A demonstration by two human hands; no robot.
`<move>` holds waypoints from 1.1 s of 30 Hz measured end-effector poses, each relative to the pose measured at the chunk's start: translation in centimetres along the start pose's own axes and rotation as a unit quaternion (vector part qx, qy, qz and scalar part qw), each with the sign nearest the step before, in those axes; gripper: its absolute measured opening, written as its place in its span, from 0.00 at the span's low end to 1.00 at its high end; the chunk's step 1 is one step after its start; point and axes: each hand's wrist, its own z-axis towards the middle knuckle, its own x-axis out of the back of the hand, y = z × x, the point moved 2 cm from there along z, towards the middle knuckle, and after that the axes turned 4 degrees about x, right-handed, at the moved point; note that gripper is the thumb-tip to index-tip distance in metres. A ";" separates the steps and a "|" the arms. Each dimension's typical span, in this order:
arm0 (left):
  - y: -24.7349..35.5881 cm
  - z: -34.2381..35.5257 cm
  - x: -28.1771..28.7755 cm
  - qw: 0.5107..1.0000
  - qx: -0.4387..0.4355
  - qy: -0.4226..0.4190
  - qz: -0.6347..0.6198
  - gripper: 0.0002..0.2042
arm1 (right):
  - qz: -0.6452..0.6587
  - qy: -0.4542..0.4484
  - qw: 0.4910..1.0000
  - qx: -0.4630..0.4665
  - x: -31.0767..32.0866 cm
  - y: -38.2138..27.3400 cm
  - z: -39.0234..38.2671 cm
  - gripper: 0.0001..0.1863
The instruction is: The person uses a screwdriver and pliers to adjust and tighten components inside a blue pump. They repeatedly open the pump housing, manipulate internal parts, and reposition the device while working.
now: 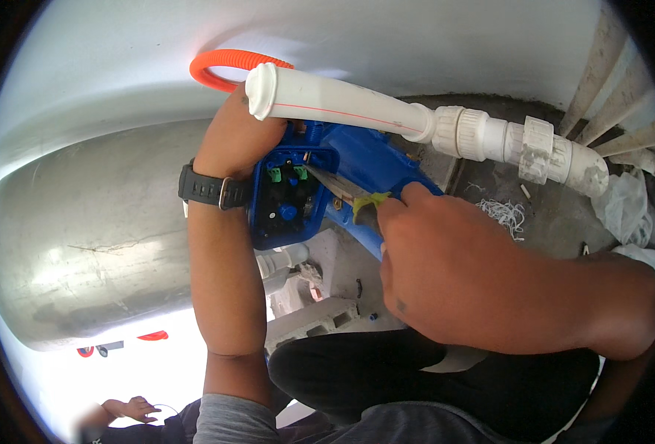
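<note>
My right hand (431,259) is closed round long-nose pliers (335,181) with yellow-green and dark handles. Their slim metal jaws reach into an open blue electrical box (255,238), close to its green terminal blocks (301,172). A round blue knob (288,212) stands out from the dark panel inside the box. The box sits against a blue pump body (364,159). Behind the upper part of the box is my left hand (257,122), with a black watch on its wrist; the white pipe and the box hide its fingers.
A white plastic pipe (342,102) with couplings crosses above the box. An orange corrugated hose (216,63) curves behind it. A large metal tank (105,229) lies at left. White string (503,214) and a plastic bag (625,209) lie at right. Another person's hand (136,409) shows lower left.
</note>
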 end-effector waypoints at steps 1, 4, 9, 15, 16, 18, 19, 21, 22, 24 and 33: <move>0.0 0.0 0.0 1.000 -0.005 0.000 0.001 0.12 | 0.005 0.006 1.000 -0.014 -0.4 0.0 0.0 0.14; -0.1 0.0 -0.2 0.998 -0.042 0.035 0.026 0.11 | 0.027 0.008 0.999 -0.041 -1.0 0.0 -0.2 0.14; -1.0 0.4 -0.5 0.996 -0.075 0.052 0.020 0.12 | 0.038 0.007 0.998 -0.044 0.5 1.2 -0.3 0.14; -1.4 0.9 -0.3 0.998 -0.050 0.038 -0.016 0.14 | 0.017 0.039 0.998 -0.049 0.6 1.6 -0.9 0.14; -1.3 0.9 -0.3 0.998 -0.053 0.040 -0.018 0.14 | 0.009 0.060 0.998 -0.030 0.4 1.6 -0.9 0.14; -1.2 0.7 -0.4 0.998 -0.039 0.035 -0.032 0.15 | 0.004 0.064 0.997 -0.031 0.2 1.8 -0.9 0.14; -1.2 0.7 -0.4 0.998 -0.032 0.033 -0.039 0.15 | 0.003 0.065 0.997 -0.031 0.1 2.0 -0.9 0.14; -1.2 0.5 -0.5 0.997 -0.026 0.039 -0.059 0.15 | 0.006 0.068 0.997 -0.024 0.0 2.3 -0.9 0.14; -1.2 0.5 -0.5 0.997 -0.023 0.042 -0.069 0.15 | 0.008 0.071 0.997 -0.021 -0.1 2.4 -0.9 0.14; -1.1 0.5 -0.5 0.997 -0.024 0.044 -0.060 0.16 | 0.010 0.073 0.997 -0.027 -0.4 2.8 -1.0 0.14; -1.0 0.6 -0.2 0.998 -0.036 0.026 -0.038 0.14 | -0.032 0.125 0.991 0.024 -2.2 3.9 -1.3 0.14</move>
